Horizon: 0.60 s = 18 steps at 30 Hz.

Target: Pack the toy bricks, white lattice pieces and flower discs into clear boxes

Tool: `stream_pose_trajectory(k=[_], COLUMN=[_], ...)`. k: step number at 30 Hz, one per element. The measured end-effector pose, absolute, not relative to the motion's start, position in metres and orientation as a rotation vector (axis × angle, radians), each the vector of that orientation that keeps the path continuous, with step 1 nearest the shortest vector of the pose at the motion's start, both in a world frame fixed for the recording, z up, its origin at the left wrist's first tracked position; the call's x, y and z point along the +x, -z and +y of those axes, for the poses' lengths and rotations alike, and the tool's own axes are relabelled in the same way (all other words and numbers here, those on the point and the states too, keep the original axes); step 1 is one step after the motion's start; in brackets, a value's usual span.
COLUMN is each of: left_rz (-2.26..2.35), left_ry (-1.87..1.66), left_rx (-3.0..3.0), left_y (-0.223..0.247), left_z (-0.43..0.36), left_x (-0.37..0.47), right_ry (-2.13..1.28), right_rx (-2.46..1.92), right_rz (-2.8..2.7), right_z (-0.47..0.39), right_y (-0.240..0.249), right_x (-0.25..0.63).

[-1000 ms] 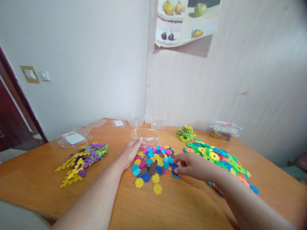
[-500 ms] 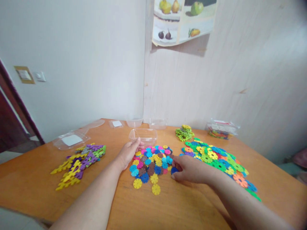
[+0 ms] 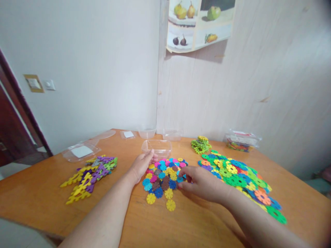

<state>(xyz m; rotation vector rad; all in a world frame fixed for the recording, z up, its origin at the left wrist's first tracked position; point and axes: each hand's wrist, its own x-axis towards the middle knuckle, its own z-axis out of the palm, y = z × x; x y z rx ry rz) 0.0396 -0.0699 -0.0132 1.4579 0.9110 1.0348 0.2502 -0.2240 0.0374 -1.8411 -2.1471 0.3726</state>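
A pile of small flower-shaped discs in yellow, blue, brown and pink lies in the middle of the table. At its right edge is my right hand, fingers curled over the discs; its fingertips are partly hidden, and what they pinch is too small to name. My left hand rests at the pile's upper left, beside a clear plastic container. The left fingers and thumb point forward, and whatever may lie between them cannot be made out.
Larger flower discs spread over the right side. Yellow and purple toothed pieces lie at the left. Behind are a green stack, a filled clear box, a clear tub and a lid at the back left.
My right hand has moved left over the pile's right edge, and the dark blue disc by its fingers no longer shows there. The view has shifted slightly; my left hand stays beside the container.
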Motion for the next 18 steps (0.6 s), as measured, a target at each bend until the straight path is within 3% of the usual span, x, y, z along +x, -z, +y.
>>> stream_pose_trajectory(k=[11, 18], left_rz=[0.885, 0.893], left_ry=[-1.043, -1.041], left_rx=[1.466, 1.467], left_y=[0.015, 0.016], left_z=[-0.068, -0.067], left_x=[0.040, 0.040], right_ry=[-0.255, -0.400], right_rx=[-1.714, -1.821], right_rz=[-2.239, -2.076], right_z=[-0.216, -0.217], right_y=[-0.019, -0.033], right_x=[0.203, 0.243])
